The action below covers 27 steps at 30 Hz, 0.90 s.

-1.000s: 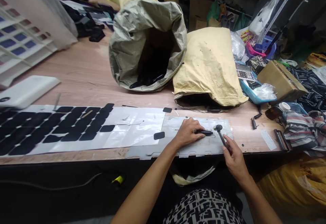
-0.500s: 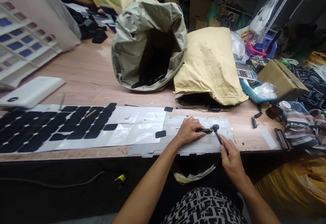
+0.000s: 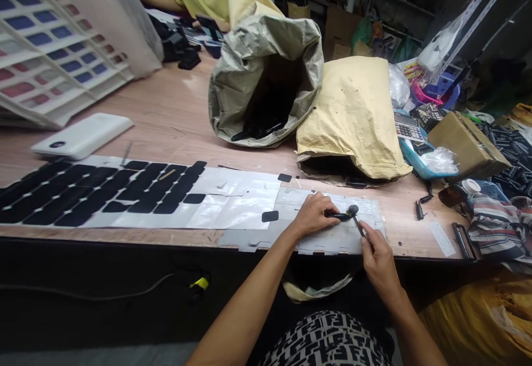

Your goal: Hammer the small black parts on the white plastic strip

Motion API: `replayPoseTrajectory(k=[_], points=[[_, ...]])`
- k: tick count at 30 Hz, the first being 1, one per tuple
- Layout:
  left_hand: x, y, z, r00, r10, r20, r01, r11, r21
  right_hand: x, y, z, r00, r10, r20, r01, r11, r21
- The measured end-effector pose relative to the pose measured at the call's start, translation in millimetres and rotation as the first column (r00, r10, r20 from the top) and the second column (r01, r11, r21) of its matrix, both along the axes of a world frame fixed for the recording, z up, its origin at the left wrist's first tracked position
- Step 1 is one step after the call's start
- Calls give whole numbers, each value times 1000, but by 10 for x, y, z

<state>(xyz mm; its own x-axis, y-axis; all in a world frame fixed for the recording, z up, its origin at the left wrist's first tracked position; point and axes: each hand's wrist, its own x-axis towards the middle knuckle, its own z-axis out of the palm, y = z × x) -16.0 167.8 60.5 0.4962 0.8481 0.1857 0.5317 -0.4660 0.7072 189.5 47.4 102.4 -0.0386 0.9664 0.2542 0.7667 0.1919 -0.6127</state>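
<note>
My left hand (image 3: pixel 312 214) is closed on a slim black handle-like part (image 3: pixel 341 216), held just above a grey metal plate (image 3: pixel 332 241). A small yellow-green spot shows near that part's right end. In my right hand (image 3: pixel 379 252) is a ratchet wrench (image 3: pixel 354 211), gripped by its handle. Its round dark head meets the right end of the black part; whether the two are engaged I cannot make out. White backing paper (image 3: pixel 245 213) with rows of black rounded pads (image 3: pixel 141 202) lies to the left of the plate.
Behind the plate rest an open grey-lined sack (image 3: pixel 224 94) and a yellowish sack (image 3: pixel 357 111), both with dark contents. A white power bank (image 3: pixel 85 136) and a white crate (image 3: pixel 54 100) are on the left. A cardboard box (image 3: pixel 467 141) and striped cloth (image 3: pixel 496 227) are on the right.
The view has turned slightly left, so the table things appear farther right. Both hands keep nearly the same pose, with the wrench head still at the black part's end.
</note>
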Motion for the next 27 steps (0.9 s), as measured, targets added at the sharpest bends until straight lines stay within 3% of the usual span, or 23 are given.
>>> replayPoseTrajectory(k=[3, 5, 8, 14, 18, 20, 23, 25, 27], points=[[-4, 7, 12, 1000, -1, 6, 2, 1000, -13, 191, 96, -22, 970, -153, 190, 141, 987, 75], [-6, 7, 19, 1000, 1, 11, -1, 1000, -18, 311, 165, -77, 904, -263, 336, 233, 964, 126], [-9, -4, 18, 1000, 10, 16, -9, 1000, -19, 424, 241, -201, 805, -340, 487, 258, 939, 228], [-8, 24, -48, 998, 31, 62, -29, 999, -32, 433, 272, -358, 736, -400, 546, 228, 906, 357], [-32, -33, 40, 984, 72, 164, -59, 995, -79, 425, 267, -348, 733, -396, 553, 216, 907, 362], [-76, -203, 143, 963, 67, 261, -32, 990, -137, 426, 262, -345, 727, -400, 558, 219, 905, 364], [-164, -657, 259, 932, -19, 362, 133, 946, -295, 430, 257, -366, 720, -407, 562, 224, 903, 367], [-208, -1007, 239, 933, -76, 352, 229, 879, -417, 432, 256, -387, 720, -409, 561, 228, 902, 366], [-222, -1313, 110, 952, -61, 300, 218, 821, -528, 435, 255, -403, 719, -412, 560, 232, 901, 365]])
